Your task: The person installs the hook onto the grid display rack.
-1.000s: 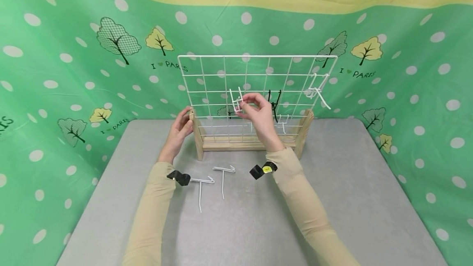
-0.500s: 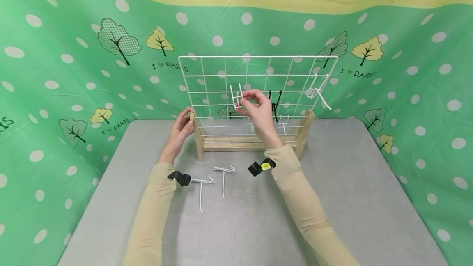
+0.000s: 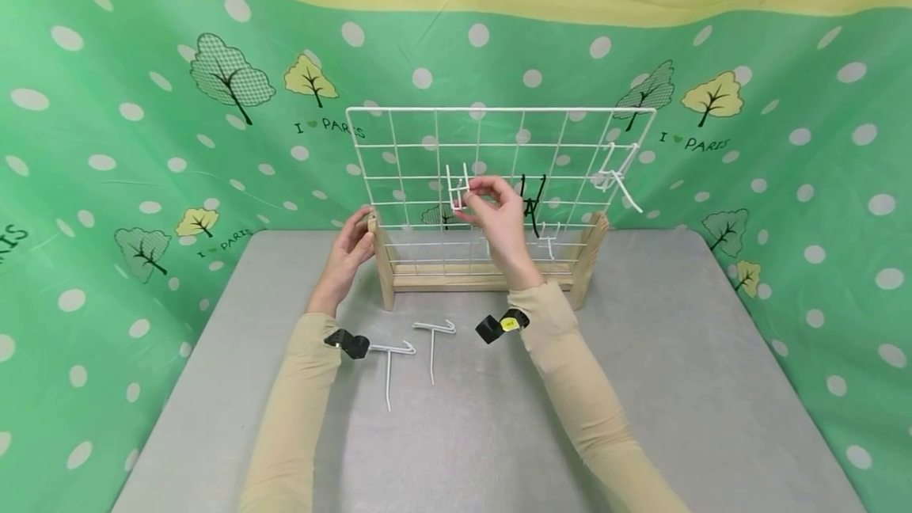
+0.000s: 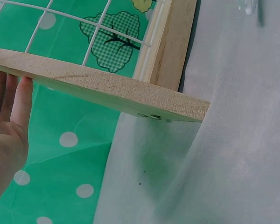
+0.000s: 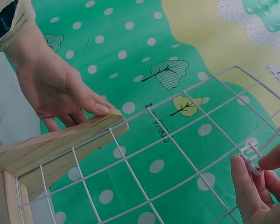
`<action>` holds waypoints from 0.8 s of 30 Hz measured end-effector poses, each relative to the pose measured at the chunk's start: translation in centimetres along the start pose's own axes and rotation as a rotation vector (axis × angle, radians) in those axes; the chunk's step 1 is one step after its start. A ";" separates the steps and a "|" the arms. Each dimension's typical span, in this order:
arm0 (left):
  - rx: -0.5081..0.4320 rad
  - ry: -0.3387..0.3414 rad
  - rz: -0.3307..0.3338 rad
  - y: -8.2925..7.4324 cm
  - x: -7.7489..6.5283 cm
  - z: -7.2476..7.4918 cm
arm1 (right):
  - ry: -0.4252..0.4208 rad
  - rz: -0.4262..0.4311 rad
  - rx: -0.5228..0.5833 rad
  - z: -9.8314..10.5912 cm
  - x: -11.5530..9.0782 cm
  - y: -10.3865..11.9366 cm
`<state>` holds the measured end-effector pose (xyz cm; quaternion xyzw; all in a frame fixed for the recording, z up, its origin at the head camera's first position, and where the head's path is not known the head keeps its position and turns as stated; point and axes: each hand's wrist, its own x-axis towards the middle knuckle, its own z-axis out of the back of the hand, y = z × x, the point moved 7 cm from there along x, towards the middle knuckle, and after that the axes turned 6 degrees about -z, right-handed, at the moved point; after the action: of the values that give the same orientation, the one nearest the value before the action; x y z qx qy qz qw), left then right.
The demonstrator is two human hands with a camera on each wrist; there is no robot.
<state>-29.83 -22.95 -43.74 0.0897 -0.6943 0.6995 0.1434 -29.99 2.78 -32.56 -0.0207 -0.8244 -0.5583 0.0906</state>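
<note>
A white wire grid panel (image 3: 438, 145) stands upright in a wooden stand. My left hand (image 3: 347, 252) grips the upper end of the stand's left wooden post (image 3: 382, 267); its thumb lies along the post in the right wrist view. My right hand (image 3: 499, 220) pinches a white wire hook (image 3: 458, 188) between thumb and fingers, in front of the grid near its middle. The hook's two prongs point up and overlap the grid wires. In the right wrist view, the fingertips partly hide this hook (image 5: 251, 158).
Two white wire hooks, one nearer (image 3: 388, 378) and one farther (image 3: 432, 355), lie on the grey table (image 3: 456, 450). On the grid hang a black hook (image 3: 531, 200), a white hook at the upper right (image 3: 614, 178) and a small white one lower down (image 3: 549, 240).
The right hand has raised the white hook slightly against the grid, mostly in the first half second. The left hand stays on the post.
</note>
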 end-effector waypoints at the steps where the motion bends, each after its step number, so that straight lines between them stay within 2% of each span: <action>1: -0.006 -0.002 0.002 0.0 0.0 0.0 | -0.002 0.001 0.003 0.0 0.0 -0.1; 24: -0.034 -0.007 0.001 0.1 0.0 0.0 | 0.011 0.012 0.026 0.0 -0.3 -0.4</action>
<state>-29.83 -22.92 -43.82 0.0895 -0.7067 0.6872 0.1421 -29.70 2.62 -32.95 -0.0216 -0.8309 -0.5471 0.0989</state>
